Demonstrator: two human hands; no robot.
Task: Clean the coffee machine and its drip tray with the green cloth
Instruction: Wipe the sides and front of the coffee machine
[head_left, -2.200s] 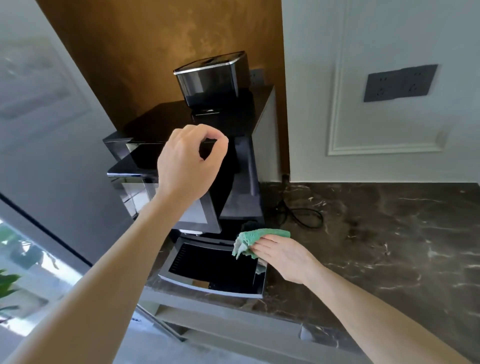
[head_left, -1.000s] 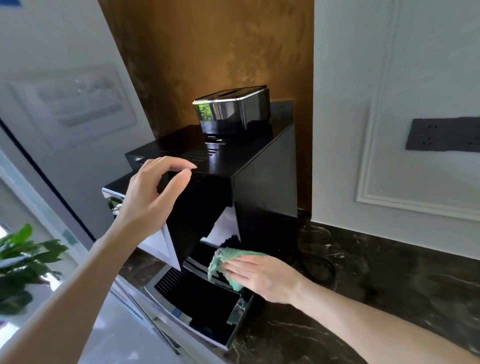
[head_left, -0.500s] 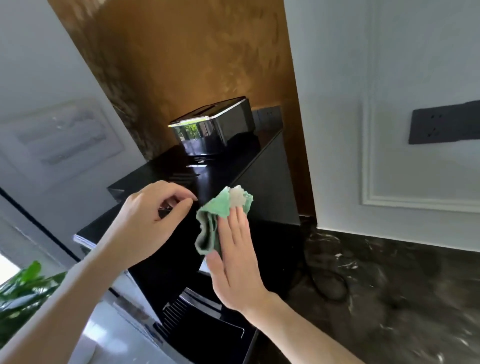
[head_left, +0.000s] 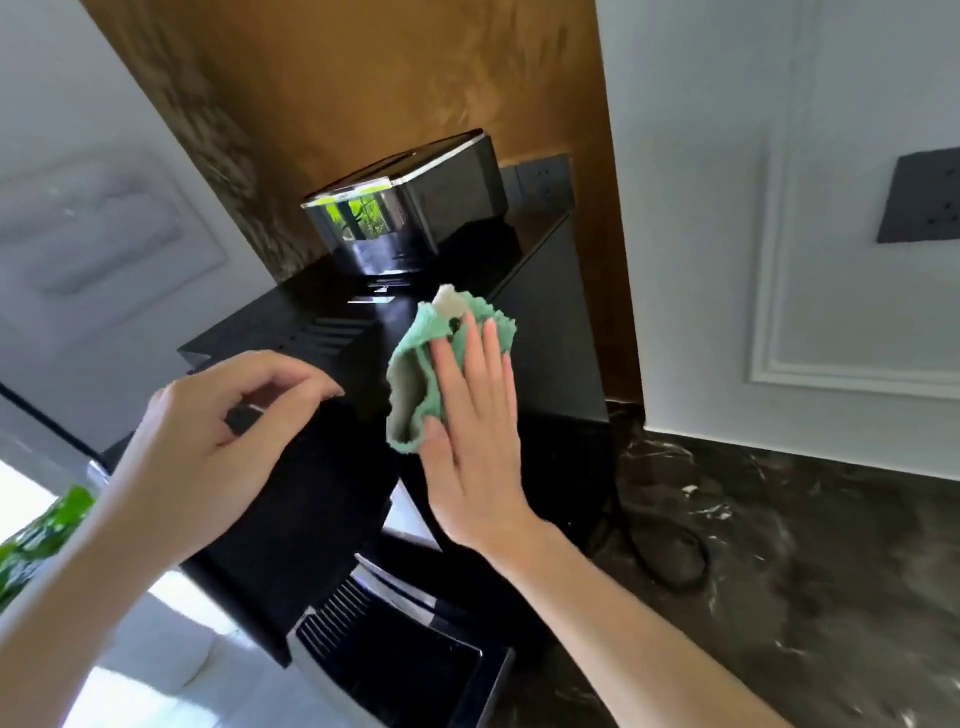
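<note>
Head view, from the left edge: green plant leaves (head_left: 47, 525) show low down, blurred, against a bright pale area. Next comes the left hand (head_left: 208, 447), raised in front of the black coffee machine (head_left: 550, 332) near the top of its front panel. Its fingers (head_left: 291, 376) are loosely curled with a gap above the thumb, and they hold nothing; whether the fingertips touch the panel cannot be told. A glossy dark container (head_left: 415, 208) with a bright metal rim stands on top of the machine, towards its back.

Just right of the left hand, the green cloth (head_left: 421, 374) lies bunched against the upper part of the machine, just below its top edge. The right hand (head_left: 478, 447) presses it there, fingers straight and close together over the cloth, the thumb on its lower edge.

Below both hands the drip tray (head_left: 415, 670) juts forward from the machine's foot, a slotted grille at its left end. Right of the machine a black cord (head_left: 670, 551) loops on the dark marbled surface (head_left: 831, 571). A dark socket plate (head_left: 919, 197) sits on the white panelled wall at far right.
</note>
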